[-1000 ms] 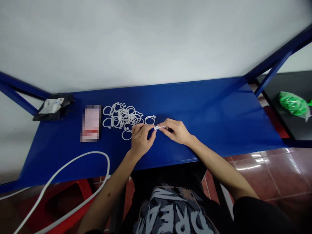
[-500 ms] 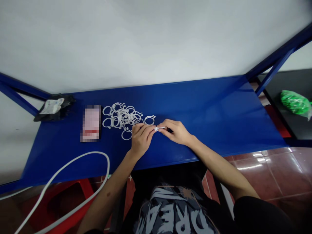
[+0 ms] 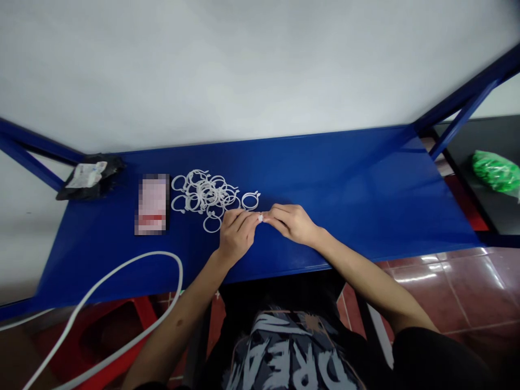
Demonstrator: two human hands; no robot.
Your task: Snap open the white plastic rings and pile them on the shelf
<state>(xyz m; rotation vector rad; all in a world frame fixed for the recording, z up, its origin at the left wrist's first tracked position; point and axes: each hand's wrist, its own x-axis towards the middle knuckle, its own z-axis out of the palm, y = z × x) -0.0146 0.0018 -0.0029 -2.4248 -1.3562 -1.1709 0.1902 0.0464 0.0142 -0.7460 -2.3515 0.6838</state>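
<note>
My left hand (image 3: 236, 234) is closed, its thumb and fingertips pinching a small white plastic ring (image 3: 260, 218). From the other side my right hand (image 3: 296, 223) grips the same piece, fingertips pressed together. Only a bit of it shows between the hands; fingers cover the rest. Just beyond the fingertips, one or two white rings (image 3: 250, 194) with small tabs lie on the blue table (image 3: 345, 189). A loose pile of several such rings (image 3: 207, 192) spreads to the left, its nearest ring close to my left hand.
Left of the pile lies a pixelated pink-and-white box-like item (image 3: 152, 205). A black plastic bag with a white label (image 3: 86, 176) sits in the back left corner. A white cable (image 3: 160, 253) loops over the front left edge, above a red stool (image 3: 142, 314). Green-filled clear bag (image 3: 495, 171) at far right.
My hands have drawn closer together around the ring, and my right fingers now cover more of it. The pile and the other items lie as before.
</note>
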